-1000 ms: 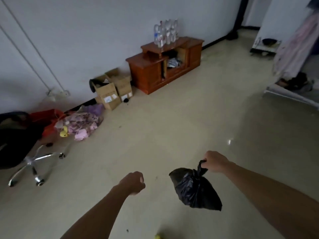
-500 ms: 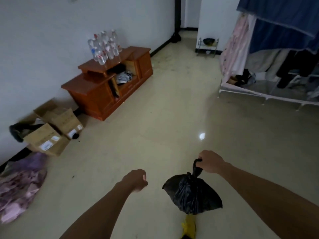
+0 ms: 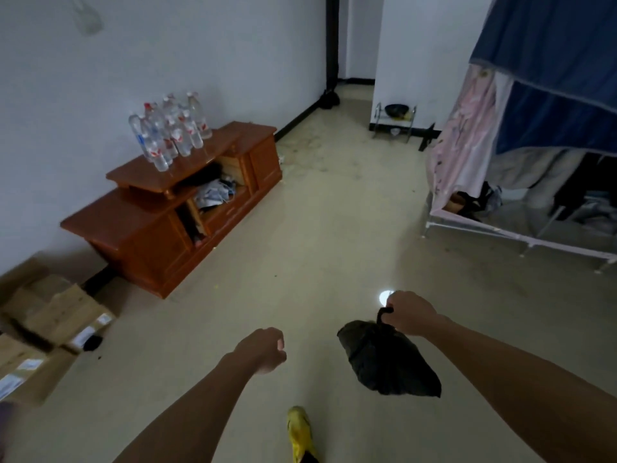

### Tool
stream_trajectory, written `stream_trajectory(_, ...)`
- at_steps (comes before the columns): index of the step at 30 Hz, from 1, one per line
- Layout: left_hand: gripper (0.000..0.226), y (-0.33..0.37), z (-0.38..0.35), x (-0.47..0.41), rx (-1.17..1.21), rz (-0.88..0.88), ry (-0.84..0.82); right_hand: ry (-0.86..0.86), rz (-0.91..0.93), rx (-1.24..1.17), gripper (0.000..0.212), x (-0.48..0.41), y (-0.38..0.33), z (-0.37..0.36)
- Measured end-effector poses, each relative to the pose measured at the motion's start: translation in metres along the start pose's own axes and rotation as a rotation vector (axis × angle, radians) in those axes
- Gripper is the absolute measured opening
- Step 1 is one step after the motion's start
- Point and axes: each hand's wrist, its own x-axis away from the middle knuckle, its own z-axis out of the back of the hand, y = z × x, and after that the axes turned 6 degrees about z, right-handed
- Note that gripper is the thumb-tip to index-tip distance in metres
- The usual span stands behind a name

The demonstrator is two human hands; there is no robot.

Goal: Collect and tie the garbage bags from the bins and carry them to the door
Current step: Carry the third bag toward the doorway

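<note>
**Entry: tied black garbage bag, in transit across the room**

- **Garbage bag** (image 3: 387, 359): black, small, closed at the neck. It hangs clear of the floor (image 3: 334, 235), near and to the right of the wooden cabinet (image 3: 160, 235). Held the same way as a second ago.
- **Right hand** (image 3: 409, 315): fingers (image 3: 389, 310) grasp the bag's twisted neck, and the load hangs below the fist.
- **Left hand** (image 3: 263, 350): fingers clenched on nothing, arm forward, between the cabinet and the bag.
- **Yellow shoe** (image 3: 300, 432): now in view at the bottom edge, nearer the wearer than the cabinet. Only a speck of yellow showed a second ago.
- **Cabinet**: has slid from upper centre to the left side of the view. Clear water bottles (image 3: 170, 132) stand on its top surface.
- **Cardboard boxes** (image 3: 56, 312): now at the left edge, just left of the cabinet.
- **Gone from view**: the office chair and the pink heap that lay left of the cabinet.
- **New in view**: a fabric wardrobe (image 3: 541, 135) well right of the cabinet, and a passage (image 3: 354, 71) beyond the cabinet's far end.

**Assessment:** the view has swung right and moved forward, so the carrying leg appears to be under way, probably toward the passage. No door is visible yet. This bag looks collected and tied. Whether other bins remain cannot be told.
</note>
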Motion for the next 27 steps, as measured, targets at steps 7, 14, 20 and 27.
stream_trajectory(7, 0.026, 0.013, 0.123, -0.195, -0.047, -0.002, -0.051, 0.056, -0.157, -0.032, 0.02, -0.186, 0.024, 0.087)
stream_trajectory(14, 0.025, 0.08, 0.266, -0.365, -0.085, -0.086, -0.024, 0.125, -0.177, -0.089, 0.018, -0.341, 0.035, 0.19)
stream_trajectory(20, 0.033, 0.154, 0.341, -0.521, -0.112, -0.111, -0.024, 0.115, -0.168, -0.088, 0.016, -0.5, 0.079, 0.256)
stream_trajectory(27, 0.032, 0.237, 0.454, -0.694, -0.062, -0.08, 0.001, 0.047, -0.132, -0.104, 0.017, -0.705, 0.133, 0.365)
